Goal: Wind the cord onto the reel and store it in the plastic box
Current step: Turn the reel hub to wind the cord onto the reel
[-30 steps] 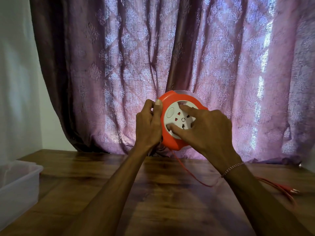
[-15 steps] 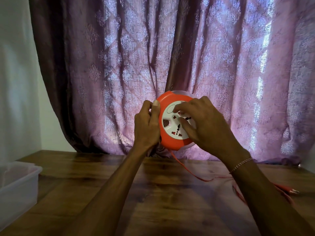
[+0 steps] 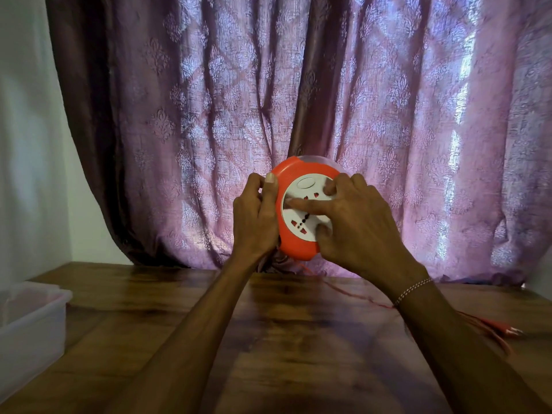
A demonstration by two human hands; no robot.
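Note:
I hold an orange cord reel [image 3: 294, 246] with a white socket face upright above the wooden table. My left hand [image 3: 254, 219] grips its left rim, thumb on the orange edge. My right hand [image 3: 355, 231] lies over the white face, with its fingers pressed on the socket disc. A thin red cord [image 3: 352, 294] hangs from the bottom of the reel and runs right across the table, passing under my right forearm. The cord's plug end [image 3: 507, 330] rests near the right edge. The clear plastic box [image 3: 33, 321] stands at the far left, open.
A purple patterned curtain [image 3: 298, 115] hangs right behind the reel. The wooden table [image 3: 268, 339] spreads below my arms. A white wall [image 3: 27, 144] is at the left, behind the box.
My right hand has turned the white socket face round, so the round button now sits at the top. The cord on the table has shifted. My left hand stays on the rim.

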